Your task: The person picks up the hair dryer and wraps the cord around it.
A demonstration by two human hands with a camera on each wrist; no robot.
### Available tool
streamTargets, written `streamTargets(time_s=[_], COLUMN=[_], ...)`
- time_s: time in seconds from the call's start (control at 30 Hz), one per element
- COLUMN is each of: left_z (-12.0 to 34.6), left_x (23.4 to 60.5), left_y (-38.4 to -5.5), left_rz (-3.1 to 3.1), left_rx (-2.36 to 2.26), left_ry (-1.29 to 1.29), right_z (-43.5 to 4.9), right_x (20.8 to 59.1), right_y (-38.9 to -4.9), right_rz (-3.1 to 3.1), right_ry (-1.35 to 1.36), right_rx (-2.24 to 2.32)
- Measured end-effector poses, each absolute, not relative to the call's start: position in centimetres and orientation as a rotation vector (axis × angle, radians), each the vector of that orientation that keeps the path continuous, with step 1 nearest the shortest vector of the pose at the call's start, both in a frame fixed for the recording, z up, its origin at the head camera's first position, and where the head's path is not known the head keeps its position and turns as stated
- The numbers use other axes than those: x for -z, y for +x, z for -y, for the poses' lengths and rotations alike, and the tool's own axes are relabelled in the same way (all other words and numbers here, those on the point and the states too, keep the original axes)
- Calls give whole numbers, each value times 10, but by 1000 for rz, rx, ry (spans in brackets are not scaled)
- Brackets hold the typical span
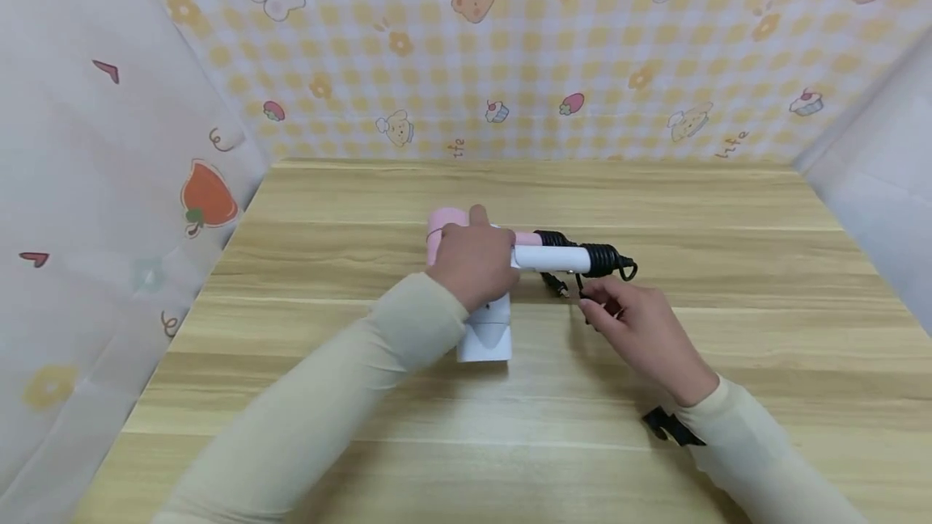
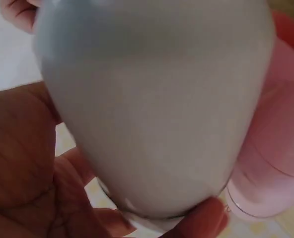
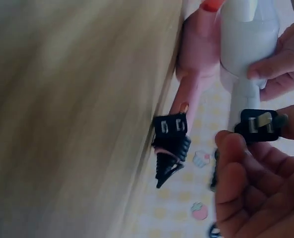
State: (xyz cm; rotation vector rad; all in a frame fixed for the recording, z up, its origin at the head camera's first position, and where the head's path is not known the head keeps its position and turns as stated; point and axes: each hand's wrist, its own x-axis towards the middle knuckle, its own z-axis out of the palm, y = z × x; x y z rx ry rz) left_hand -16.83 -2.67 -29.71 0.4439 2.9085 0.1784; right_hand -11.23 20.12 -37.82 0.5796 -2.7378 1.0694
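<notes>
A white hair dryer [image 1: 486, 342] lies with its barrel pointing toward the person and its handle to the right. My left hand [image 1: 475, 265] grips its body; the left wrist view shows thumb and fingers around the white barrel [image 2: 157, 114]. Just behind it is a pink hair dryer [image 1: 446, 221], partly hidden by that hand. Black cord is coiled round the end of each handle. Below the white handle, my right hand [image 1: 648, 338] pinches a black plug [image 3: 260, 125] with metal prongs. The pink dryer's plug [image 3: 170, 126] hangs by its coiled cord.
Both dryers are on a wood-grain table [image 1: 328, 443]. A yellow checked cloth [image 1: 524, 47] with cartoon prints stands along the back edge, and white printed cloth [image 1: 95, 184] borders the left. A black strap [image 1: 673, 427] is at the right sleeve's cuff.
</notes>
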Motion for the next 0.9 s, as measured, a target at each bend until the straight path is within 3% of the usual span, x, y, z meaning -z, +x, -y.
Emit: streamTargets(time_s=[0.27,0.73,0.9], left_z=[2,-6,11], left_x=[310,335,338], left_y=[-180,-182,-173], left_rz=[-2896,-2951,-2984], left_rx=[124,186,-124], left_ry=[440,338,371], right_z=[-211,-217,-231], right_x=[383,383,368], right_y=[-117,-122,-116], right_rz=[2907,3093,3013], right_ry=[465,516,478], right_rx=[-1129,-998,-1067])
